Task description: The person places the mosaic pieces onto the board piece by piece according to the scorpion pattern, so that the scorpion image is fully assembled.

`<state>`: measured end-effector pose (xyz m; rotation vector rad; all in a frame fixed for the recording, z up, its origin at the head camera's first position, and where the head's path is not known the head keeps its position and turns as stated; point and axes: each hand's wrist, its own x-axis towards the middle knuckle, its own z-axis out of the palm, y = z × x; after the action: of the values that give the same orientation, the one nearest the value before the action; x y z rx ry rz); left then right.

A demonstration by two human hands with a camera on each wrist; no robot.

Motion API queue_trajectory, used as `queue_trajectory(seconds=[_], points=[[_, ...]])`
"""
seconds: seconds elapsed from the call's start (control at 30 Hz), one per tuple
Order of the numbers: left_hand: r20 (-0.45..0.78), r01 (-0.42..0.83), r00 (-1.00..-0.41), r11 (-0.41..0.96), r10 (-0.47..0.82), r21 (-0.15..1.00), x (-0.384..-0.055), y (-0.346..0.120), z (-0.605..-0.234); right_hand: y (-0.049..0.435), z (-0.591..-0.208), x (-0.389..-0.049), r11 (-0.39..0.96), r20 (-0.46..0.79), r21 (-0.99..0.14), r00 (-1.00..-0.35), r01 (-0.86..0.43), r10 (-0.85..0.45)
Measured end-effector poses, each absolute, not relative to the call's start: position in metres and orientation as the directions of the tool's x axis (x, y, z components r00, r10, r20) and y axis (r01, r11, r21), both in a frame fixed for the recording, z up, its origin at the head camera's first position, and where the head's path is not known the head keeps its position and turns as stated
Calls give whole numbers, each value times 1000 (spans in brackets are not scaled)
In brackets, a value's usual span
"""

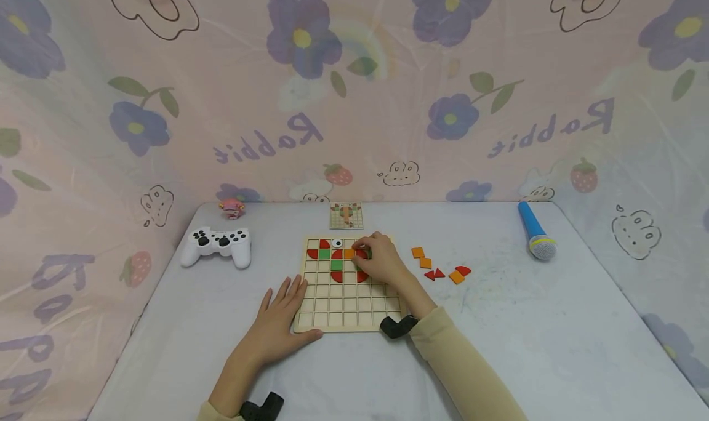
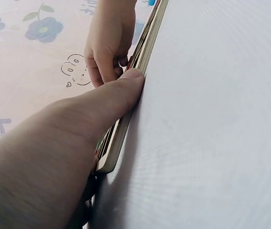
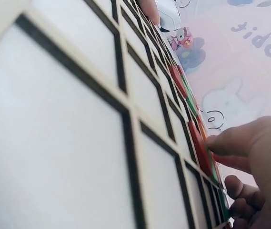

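Observation:
My right hand [image 1: 382, 258] is over the upper right of a wooden grid board [image 1: 354, 304], thumb and fingertips around a red quarter-circle piece [image 1: 362, 253] at an orange square [image 1: 349, 254]. In the right wrist view the thumb [image 3: 221, 143] is close to another red piece [image 3: 201, 148]; the other fingers curl beside it. My left hand [image 1: 279, 322] steadies the board, its straight fingers along the left edge and its thumb [image 2: 125, 86] at the near edge. Red, green and orange pieces and a round eye piece [image 1: 337, 243] fill several upper cells.
Loose orange squares [image 1: 425, 263], small red triangles [image 1: 434, 274] and a red quarter circle [image 1: 463, 270] lie right of the board. A pattern card [image 1: 346, 216] stands behind it. White game controller [image 1: 217, 247] and pink figurine [image 1: 232, 208] are left; a blue toy microphone [image 1: 536, 231] is right.

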<state>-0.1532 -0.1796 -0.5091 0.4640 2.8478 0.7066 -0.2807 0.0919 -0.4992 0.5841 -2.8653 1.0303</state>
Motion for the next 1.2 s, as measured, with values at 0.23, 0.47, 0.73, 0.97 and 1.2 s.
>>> queue_trajectory(seconds=[0.23, 0.47, 0.73, 0.97, 1.2], points=[[-84, 257, -939, 842, 334, 474, -153, -180, -511, 97, -483, -281, 681, 138, -643, -928, -351, -347], [-83, 262, -937, 841, 339, 474, -152, -180, -512, 119, -462, -278, 667, 190, -655, -932, -354, -308], [-81, 265, -936, 838, 342, 477, -153, -180, -512, 181, -456, -266, 707, 210, -653, -962, -272, -176], [-90, 266, -935, 846, 343, 463, -154, -179, -512, 245, -468, -252, 741, 164, -650, -983, -170, -82], [-88, 265, -936, 849, 340, 457, -152, -178, -510, 289, -476, -237, 754, 136, -643, -989, -132, -57]])
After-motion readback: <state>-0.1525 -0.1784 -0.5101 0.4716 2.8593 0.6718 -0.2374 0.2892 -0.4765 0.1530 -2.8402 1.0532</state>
